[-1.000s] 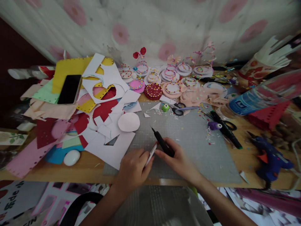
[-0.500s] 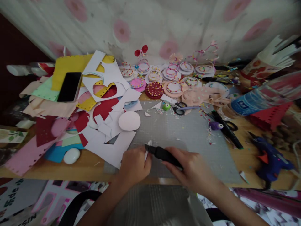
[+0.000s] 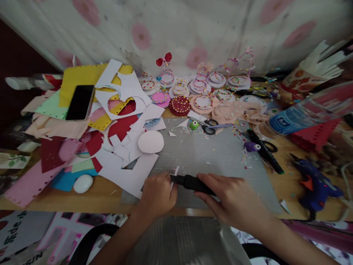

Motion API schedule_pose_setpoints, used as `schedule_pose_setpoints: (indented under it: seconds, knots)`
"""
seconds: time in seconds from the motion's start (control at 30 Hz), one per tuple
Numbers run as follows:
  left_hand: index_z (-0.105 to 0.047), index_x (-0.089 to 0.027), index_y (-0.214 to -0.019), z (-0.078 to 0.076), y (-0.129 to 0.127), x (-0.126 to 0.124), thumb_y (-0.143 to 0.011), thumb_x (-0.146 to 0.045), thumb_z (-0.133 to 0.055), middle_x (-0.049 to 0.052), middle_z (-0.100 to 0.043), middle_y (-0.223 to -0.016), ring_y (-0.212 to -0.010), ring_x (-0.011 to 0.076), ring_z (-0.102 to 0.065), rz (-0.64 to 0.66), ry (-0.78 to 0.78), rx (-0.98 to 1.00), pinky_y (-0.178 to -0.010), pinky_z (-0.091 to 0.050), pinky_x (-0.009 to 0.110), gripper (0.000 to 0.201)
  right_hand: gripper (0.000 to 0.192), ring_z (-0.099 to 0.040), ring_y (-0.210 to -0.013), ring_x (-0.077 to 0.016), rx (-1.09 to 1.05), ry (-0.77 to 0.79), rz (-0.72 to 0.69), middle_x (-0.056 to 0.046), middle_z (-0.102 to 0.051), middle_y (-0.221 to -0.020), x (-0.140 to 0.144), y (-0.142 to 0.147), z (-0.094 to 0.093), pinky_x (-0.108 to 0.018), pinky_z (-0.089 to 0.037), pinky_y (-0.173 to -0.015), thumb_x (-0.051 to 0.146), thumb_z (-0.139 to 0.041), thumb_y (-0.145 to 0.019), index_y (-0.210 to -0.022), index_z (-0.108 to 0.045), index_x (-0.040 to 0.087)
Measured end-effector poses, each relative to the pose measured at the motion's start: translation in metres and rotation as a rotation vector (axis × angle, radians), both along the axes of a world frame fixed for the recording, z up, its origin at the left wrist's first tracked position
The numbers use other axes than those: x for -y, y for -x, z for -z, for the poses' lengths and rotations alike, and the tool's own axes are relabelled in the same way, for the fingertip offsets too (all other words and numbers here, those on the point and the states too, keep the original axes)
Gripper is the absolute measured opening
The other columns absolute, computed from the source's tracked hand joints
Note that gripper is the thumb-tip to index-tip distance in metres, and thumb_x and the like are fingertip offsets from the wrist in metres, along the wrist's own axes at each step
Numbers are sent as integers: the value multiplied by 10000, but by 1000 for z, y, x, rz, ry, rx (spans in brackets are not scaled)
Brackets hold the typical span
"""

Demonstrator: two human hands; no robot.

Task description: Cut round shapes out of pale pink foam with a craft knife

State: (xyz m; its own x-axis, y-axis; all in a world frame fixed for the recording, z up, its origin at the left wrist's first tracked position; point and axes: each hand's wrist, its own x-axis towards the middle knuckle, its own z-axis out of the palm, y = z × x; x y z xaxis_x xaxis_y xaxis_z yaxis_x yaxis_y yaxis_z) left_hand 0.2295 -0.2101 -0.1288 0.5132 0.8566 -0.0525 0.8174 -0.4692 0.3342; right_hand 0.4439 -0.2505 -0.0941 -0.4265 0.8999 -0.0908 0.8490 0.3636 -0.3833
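— Gripping anything, those hands?

— Yes, both. The right hand [image 3: 234, 197] is wrapped round a black craft knife [image 3: 190, 182], which lies nearly level and points left. The left hand [image 3: 158, 193] is curled up, pinching a small white paper strip [image 3: 174, 173] that sticks up just above the knife's tip.

— And where is all that?

— Over the near edge of the grey cutting mat [image 3: 215, 154], which lies on the wooden desk [image 3: 104, 197]. Whether the blade touches the paper I can't quite tell; the spot is small and blurred.

— What's round about?

— To the left of the mat, a heap of cut white sheets [image 3: 129, 173] with a pale pink paper disc [image 3: 150, 141] on top, and red, yellow and pink card behind. A phone [image 3: 80, 102] rests on that pile. At the mat's far edge lie scissors [image 3: 211, 127] and a little green punch [image 3: 194, 125]. Behind them stands a row of round decorated paper pieces [image 3: 202, 95] along the wall. Off to the right there's a black marker [image 3: 264, 151], a purple punch [image 3: 251, 147] and a blue glue gun [image 3: 317, 186].
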Motion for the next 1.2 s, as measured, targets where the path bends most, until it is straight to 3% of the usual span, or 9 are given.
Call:
schedule_pose_setpoints:
  seconds: [0.13, 0.23, 0.37, 0.7, 0.93, 1.2]
  knots:
    - [-600, -176, -705, 1, 0, 0, -823, -192, -468, 71, -665, -657, -607, 248, -665, 30, -46, 1, -511, -367, 318, 178, 313, -673, -651, -205, 59, -61, 16, -39, -700, -803, -1, -2, -3, -307, -348, -521, 425, -398, -990, -1105, -579, 197]
    - [-595, -178, -698, 1, -1, -1, -832, -181, -454, 70, -659, -656, -602, 242, -658, 32, -64, -2, -512, -366, 321, 195, 297, -677, -652, -205, 65, -89, 33, -46, -717, -838, -2, -4, -1, -308, -365, -528, 415, -427, -978, -1113, -585, 203]
    - [-597, -184, -714, 1, -2, -2, -846, -174, -440, 61, -652, -645, -597, 232, -651, 26, -76, 7, -508, -357, 316, 205, 320, -690, -664, -204, 24, -63, 74, -61, -741, -911, -4, -4, 2, -301, -390, -532, 432, -428, -972, -1134, -598, 215]
    - [-616, -176, -756, 8, -2, 0, -902, -199, -397, 75, -662, -659, -599, 243, -653, 21, -111, 44, -516, -383, 325, 264, 313, -711, -684, -212, -23, -35, 144, -40, -759, -876, -5, 0, 4, -283, -385, -531, 438, -479, -941, -1121, -624, 227]
    - [-645, -156, -814, 4, -8, 4, -917, -209, -383, 106, -699, -734, -654, 268, -681, -13, -48, -44, -543, -417, 331, 287, 285, -720, -674, -247, 50, 15, 156, -34, -748, -837, 0, 4, -10, -306, -363, -505, 409, -467, -948, -1096, -630, 228]
    - [-658, -150, -756, 4, -6, 3, -968, -285, -337, 103, -696, -670, -607, 225, -671, -45, -11, -8, -518, -381, 284, 407, 280, -701, -581, -228, 158, -127, 204, -48, -755, -789, 7, -7, -13, -292, -347, -463, 416, -508, -924, -1074, -642, 221]
